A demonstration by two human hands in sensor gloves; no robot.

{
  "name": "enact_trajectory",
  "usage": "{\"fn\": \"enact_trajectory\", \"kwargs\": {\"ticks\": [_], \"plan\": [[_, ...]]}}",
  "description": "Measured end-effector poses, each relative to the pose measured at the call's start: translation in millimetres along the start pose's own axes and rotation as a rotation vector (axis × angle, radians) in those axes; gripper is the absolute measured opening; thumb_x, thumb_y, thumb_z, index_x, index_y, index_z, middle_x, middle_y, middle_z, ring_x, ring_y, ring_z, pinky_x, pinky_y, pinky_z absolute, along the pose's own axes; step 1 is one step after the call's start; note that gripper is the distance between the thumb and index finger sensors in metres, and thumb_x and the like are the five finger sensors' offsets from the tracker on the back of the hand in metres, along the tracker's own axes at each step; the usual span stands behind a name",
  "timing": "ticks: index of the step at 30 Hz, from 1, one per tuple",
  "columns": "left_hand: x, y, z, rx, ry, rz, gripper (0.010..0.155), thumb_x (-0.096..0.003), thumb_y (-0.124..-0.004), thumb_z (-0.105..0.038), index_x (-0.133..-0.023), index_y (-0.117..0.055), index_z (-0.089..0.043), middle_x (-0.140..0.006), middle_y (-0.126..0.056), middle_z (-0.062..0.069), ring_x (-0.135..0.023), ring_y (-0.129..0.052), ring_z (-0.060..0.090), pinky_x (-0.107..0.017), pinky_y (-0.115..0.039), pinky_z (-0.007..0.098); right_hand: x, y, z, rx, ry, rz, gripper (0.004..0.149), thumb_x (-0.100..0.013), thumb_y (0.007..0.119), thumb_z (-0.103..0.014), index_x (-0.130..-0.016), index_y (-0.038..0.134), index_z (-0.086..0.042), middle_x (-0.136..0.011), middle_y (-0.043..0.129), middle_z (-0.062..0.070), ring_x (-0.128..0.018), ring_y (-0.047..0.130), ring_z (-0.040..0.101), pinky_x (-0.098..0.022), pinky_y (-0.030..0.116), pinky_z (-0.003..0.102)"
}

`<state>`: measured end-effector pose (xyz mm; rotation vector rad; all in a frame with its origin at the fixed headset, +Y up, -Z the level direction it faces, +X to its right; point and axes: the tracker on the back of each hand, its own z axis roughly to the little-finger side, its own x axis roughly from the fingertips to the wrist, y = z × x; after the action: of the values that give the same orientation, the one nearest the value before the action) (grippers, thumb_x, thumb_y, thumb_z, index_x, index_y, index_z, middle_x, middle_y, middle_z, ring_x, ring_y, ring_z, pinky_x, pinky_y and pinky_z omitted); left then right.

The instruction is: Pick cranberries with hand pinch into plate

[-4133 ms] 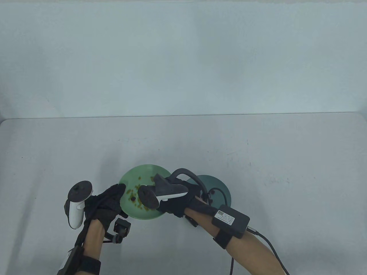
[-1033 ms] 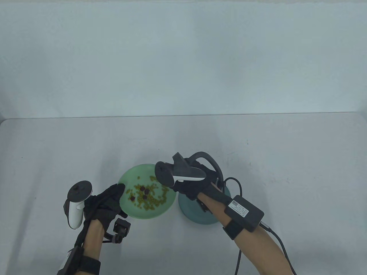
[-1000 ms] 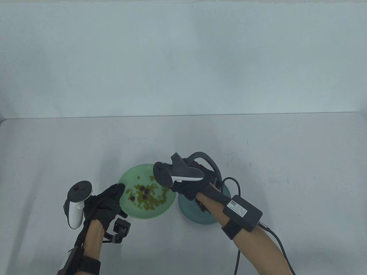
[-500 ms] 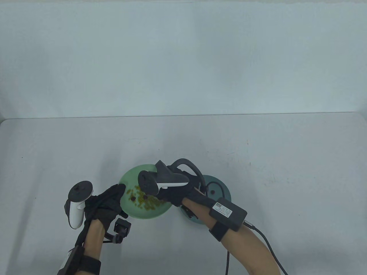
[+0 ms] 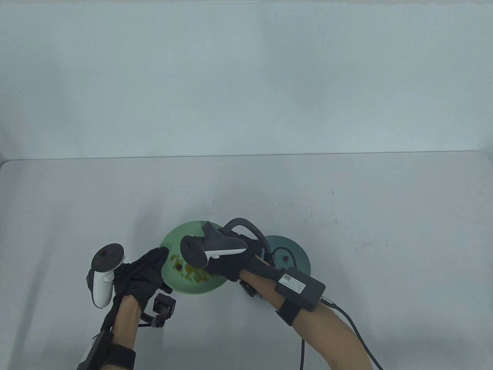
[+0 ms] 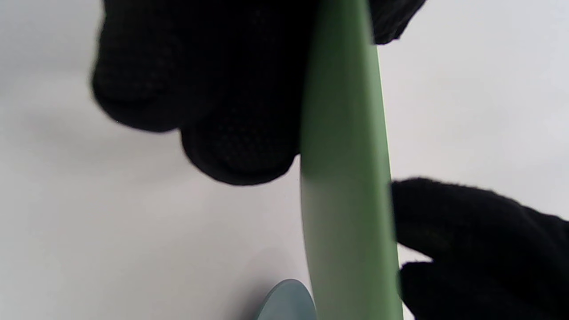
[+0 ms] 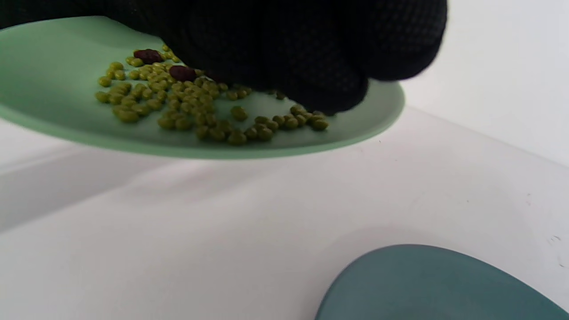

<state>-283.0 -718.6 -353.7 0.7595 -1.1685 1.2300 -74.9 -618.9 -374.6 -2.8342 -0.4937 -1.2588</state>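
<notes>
A light green plate (image 5: pixel 172 239) holds many small green beans (image 7: pixel 186 111) and a few dark red cranberries (image 7: pixel 182 73); one cranberry shows in the table view (image 5: pixel 179 266). My left hand (image 5: pixel 156 264) grips the plate's left rim, fingers (image 6: pixel 240 133) on one side and thumb on the other. My right hand (image 5: pixel 215 268) is low over the plate's right half, its bunched fingertips (image 7: pixel 329 95) touching the beans. Whether they pinch anything is hidden. A dark teal plate (image 5: pixel 298 248) on the right holds one cranberry (image 5: pixel 285 258).
The teal plate (image 7: pixel 435 284) lies just right of the green one, also seen in the left wrist view (image 6: pixel 284 302). A cable runs from my right forearm box (image 5: pixel 300 287) off the bottom edge. The white table's far edge meets a pale wall.
My right hand has moved left from above the teal plate to over the green plate and come down into the beans. The left hand has not moved.
</notes>
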Motion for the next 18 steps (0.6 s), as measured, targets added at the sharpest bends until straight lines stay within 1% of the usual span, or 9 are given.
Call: {"fn": "enact_trajectory", "kwargs": {"ticks": [1, 3, 6, 13, 16, 18], "plan": [[-0.1, 0.3, 0.4, -0.002, 0.001, -0.001, 0.047, -0.062, -0.06, -0.035, -0.093, -0.074, -0.001, -0.067, -0.096, 0.014, -0.035, -0.108, 0.025, -0.027, -0.093, 0.031, 1.3, -1.4, 1.9, 0.002, 0.006, -0.007, 0.045, -0.058, 0.072, -0.042, -0.099, 0.075, -0.025, -0.05, 0.092, -0.012, -0.04, 0.098, 0.009, -0.036, 0.087, 0.031], [0.1, 0.2, 0.0, 0.011, 0.001, 0.0, 0.047, -0.062, -0.06, -0.035, -0.093, -0.074, -0.001, -0.067, -0.096, 0.014, -0.035, -0.108, 0.025, -0.027, -0.093, 0.031, 3.7, -4.7, 5.7, -0.011, 0.018, 0.033, 0.045, -0.057, 0.073, -0.042, -0.098, 0.076, -0.025, -0.049, 0.092, -0.012, -0.04, 0.098, 0.009, -0.036, 0.087, 0.031], [0.1, 0.1, -0.6, 0.008, -0.003, 0.0, 0.047, -0.0621, -0.06, -0.035, -0.093, -0.073, -0.001, -0.067, -0.096, 0.014, -0.035, -0.108, 0.025, -0.027, -0.093, 0.031, 5.4, -7.0, 8.7, -0.034, 0.022, 0.038, 0.045, -0.057, 0.073, -0.042, -0.097, 0.077, -0.024, -0.049, 0.092, -0.012, -0.04, 0.098, 0.009, -0.036, 0.087, 0.031], [0.6, 0.3, -0.3, 0.017, -0.002, -0.002, 0.047, -0.0621, -0.06, -0.035, -0.093, -0.073, -0.001, -0.067, -0.096, 0.014, -0.035, -0.108, 0.025, -0.027, -0.093, 0.031, 5.0, -1.5, 3.2, 0.004, 0.019, 0.033, 0.045, -0.057, 0.073, -0.043, -0.097, 0.078, -0.023, -0.049, 0.093, -0.012, -0.039, 0.098, 0.008, -0.036, 0.087, 0.03], [0.6, 1.0, 0.0, 0.008, -0.001, -0.005, 0.047, -0.0621, -0.06, -0.035, -0.093, -0.073, -0.001, -0.067, -0.096, 0.014, -0.035, -0.108, 0.025, -0.027, -0.093, 0.031, 4.9, -2.5, 2.5, -0.036, -0.016, 0.001, 0.044, -0.057, 0.073, -0.043, -0.096, 0.079, -0.024, -0.049, 0.092, -0.012, -0.039, 0.098, 0.008, -0.036, 0.087, 0.03], [0.8, 0.9, -0.4, 0.018, -0.003, -0.004, 0.047, -0.0621, -0.06, -0.035, -0.093, -0.073, -0.001, -0.067, -0.096, 0.014, -0.035, -0.108, 0.025, -0.027, -0.093, 0.031, 6.3, -6.3, 3.7, -0.075, -0.016, 0.03, 0.044, -0.057, 0.074, -0.043, -0.095, 0.079, -0.024, -0.049, 0.093, -0.012, -0.039, 0.098, 0.008, -0.036, 0.087, 0.03]]}}
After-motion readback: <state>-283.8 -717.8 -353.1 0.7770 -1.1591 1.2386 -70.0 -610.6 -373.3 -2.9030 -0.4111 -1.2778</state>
